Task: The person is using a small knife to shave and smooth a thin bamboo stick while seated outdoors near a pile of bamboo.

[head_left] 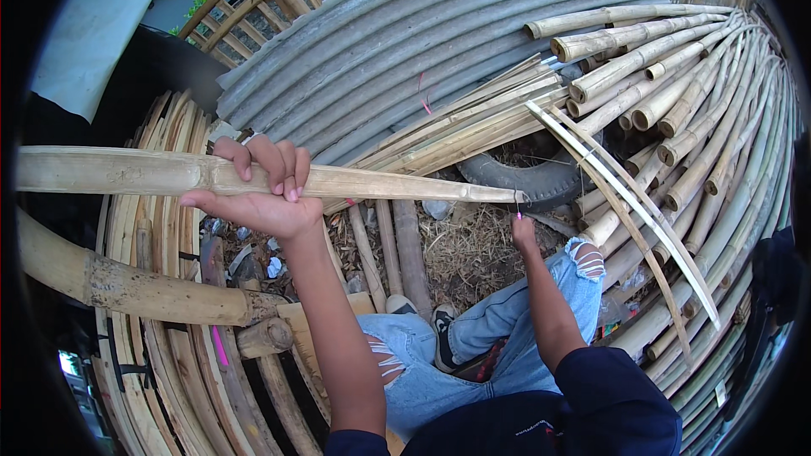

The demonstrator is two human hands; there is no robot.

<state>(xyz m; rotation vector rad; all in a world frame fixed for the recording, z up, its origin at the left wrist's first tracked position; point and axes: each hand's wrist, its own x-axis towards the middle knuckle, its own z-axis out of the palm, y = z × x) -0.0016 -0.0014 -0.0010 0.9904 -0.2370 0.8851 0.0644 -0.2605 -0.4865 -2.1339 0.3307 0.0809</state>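
A long split bamboo pole (389,185) runs across in front of me, narrowing toward its right end. My left hand (279,203) is closed around it left of the middle, with the palm below and the fingers curled over the top. At the pole's right tip, my right hand (525,235) is closed on a small thin tool with a pink part (519,215). A thin dark piece of it meets the tip. Most of the tool is hidden in the fist, so its kind is unclear.
A thick bamboo pole (160,294) lies below on the left, over stacked bamboo strips (160,355). Whole bamboo poles (684,110) pile up at right, with split strips (642,211) leaning on them. Behind are an old tire (507,181) and corrugated sheeting (380,42).
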